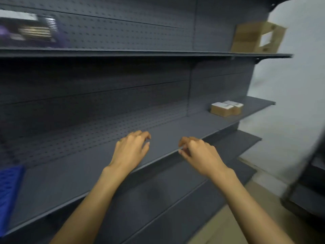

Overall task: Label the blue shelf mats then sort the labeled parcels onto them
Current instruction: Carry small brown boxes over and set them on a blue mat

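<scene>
The middle shelf [98,173] lies bare across most of its width, open to a reach. A blue mat [8,194] occupies its far left end; two small boxes [226,108] sit near its right end.

We hold both hands out over the middle shelf [167,138] of a dark grey pegboard rack. Left hand [131,149] and right hand [198,153] are empty, fingers loosely curled, a gap between them. A blue shelf mat [9,194] lies at the shelf's far left edge. Two small brown parcels [226,108] with white labels sit side by side, far right. On the upper shelf [140,53]: a cardboard box [253,36] right, a blurred purple package [29,32] left.
</scene>
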### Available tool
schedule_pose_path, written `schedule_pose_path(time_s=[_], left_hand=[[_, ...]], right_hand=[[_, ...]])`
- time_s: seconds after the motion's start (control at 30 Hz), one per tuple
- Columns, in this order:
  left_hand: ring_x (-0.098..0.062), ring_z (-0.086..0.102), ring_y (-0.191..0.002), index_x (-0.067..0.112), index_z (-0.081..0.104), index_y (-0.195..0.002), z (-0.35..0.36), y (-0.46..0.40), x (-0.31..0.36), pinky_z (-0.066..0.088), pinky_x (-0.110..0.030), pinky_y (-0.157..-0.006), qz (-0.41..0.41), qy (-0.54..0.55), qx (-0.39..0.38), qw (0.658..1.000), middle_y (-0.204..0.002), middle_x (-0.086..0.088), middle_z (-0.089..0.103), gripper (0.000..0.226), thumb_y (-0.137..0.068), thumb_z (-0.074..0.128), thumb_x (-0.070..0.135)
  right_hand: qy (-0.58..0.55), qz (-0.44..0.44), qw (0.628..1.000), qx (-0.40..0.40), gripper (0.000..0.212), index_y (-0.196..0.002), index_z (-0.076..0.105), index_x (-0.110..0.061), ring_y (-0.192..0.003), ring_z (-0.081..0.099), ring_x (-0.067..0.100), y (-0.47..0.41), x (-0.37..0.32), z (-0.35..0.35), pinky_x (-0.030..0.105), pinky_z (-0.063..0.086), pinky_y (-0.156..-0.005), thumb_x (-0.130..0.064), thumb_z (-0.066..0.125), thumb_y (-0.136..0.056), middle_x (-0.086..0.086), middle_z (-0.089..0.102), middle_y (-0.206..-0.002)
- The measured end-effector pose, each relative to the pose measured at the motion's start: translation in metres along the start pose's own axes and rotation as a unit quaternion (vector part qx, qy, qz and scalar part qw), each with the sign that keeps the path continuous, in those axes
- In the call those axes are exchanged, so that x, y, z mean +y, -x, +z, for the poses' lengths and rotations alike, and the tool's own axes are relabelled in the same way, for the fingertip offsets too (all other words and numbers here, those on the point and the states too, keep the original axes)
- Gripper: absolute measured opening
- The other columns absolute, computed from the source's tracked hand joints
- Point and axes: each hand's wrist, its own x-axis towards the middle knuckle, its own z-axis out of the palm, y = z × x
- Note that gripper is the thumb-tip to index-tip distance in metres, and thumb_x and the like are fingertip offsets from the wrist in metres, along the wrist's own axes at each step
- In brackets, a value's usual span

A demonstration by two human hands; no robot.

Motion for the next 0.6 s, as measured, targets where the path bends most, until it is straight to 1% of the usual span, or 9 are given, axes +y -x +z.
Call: schedule_pose_path(time_s=[0.17,0.23,0.37,0.43,0.6], left_hand=[[-0.018,0.056,-0.11,0.03,0.056,-0.114,0.046,-0.053,0.097,0.046,-0.035,-0.077,0.082,0.03,-0.005,0.996,-0.114,0.009,0.06,0.02,-0.095,0.048,0.033],[-0.018,0.057,-0.109,0.03,0.056,-0.113,0.068,-0.075,0.129,0.046,-0.035,-0.075,0.112,0.038,-0.012,0.993,-0.112,0.008,0.06,0.02,-0.095,0.048,0.033],[-0.019,0.059,-0.101,0.028,0.057,-0.108,0.117,-0.122,0.19,0.047,-0.035,-0.069,0.165,0.067,-0.025,0.984,-0.105,0.007,0.061,0.016,-0.095,0.049,0.032],[-0.018,0.059,-0.1,0.027,0.057,-0.108,0.141,-0.147,0.222,0.047,-0.034,-0.068,0.19,0.083,-0.03,0.978,-0.104,0.008,0.062,0.016,-0.095,0.05,0.031],[-0.015,0.058,-0.095,0.028,0.057,-0.108,0.202,-0.22,0.284,0.042,-0.031,-0.065,0.234,0.112,-0.038,0.965,-0.1,0.01,0.061,0.015,-0.095,0.05,0.031]], right_hand=[[0.008,0.082,0.996,0.027,0.019,-0.11,0.052,-0.028,-0.097,0.062,0.026,0.034,0.105,-0.019,0.038,0.052,-0.07,-0.041,0.05,-0.097,-0.004,0.059,-0.108],[0.015,0.111,0.993,0.033,0.019,-0.109,0.051,-0.028,-0.096,0.063,0.027,0.048,0.142,-0.022,0.041,0.053,-0.07,-0.042,0.05,-0.096,-0.004,0.06,-0.107],[0.043,0.168,0.984,0.035,0.02,-0.108,0.05,-0.026,-0.098,0.063,0.028,0.065,0.213,-0.028,0.039,0.052,-0.069,-0.042,0.05,-0.096,-0.002,0.061,-0.109],[0.054,0.191,0.979,0.036,0.021,-0.111,0.051,-0.026,-0.099,0.062,0.027,0.065,0.248,-0.033,0.038,0.05,-0.069,-0.041,0.05,-0.096,-0.002,0.061,-0.111],[0.072,0.237,0.968,0.043,0.019,-0.113,0.052,-0.029,-0.092,0.063,0.022,0.036,0.338,-0.04,0.04,0.054,-0.071,-0.04,0.048,-0.097,-0.006,0.062,-0.108]])
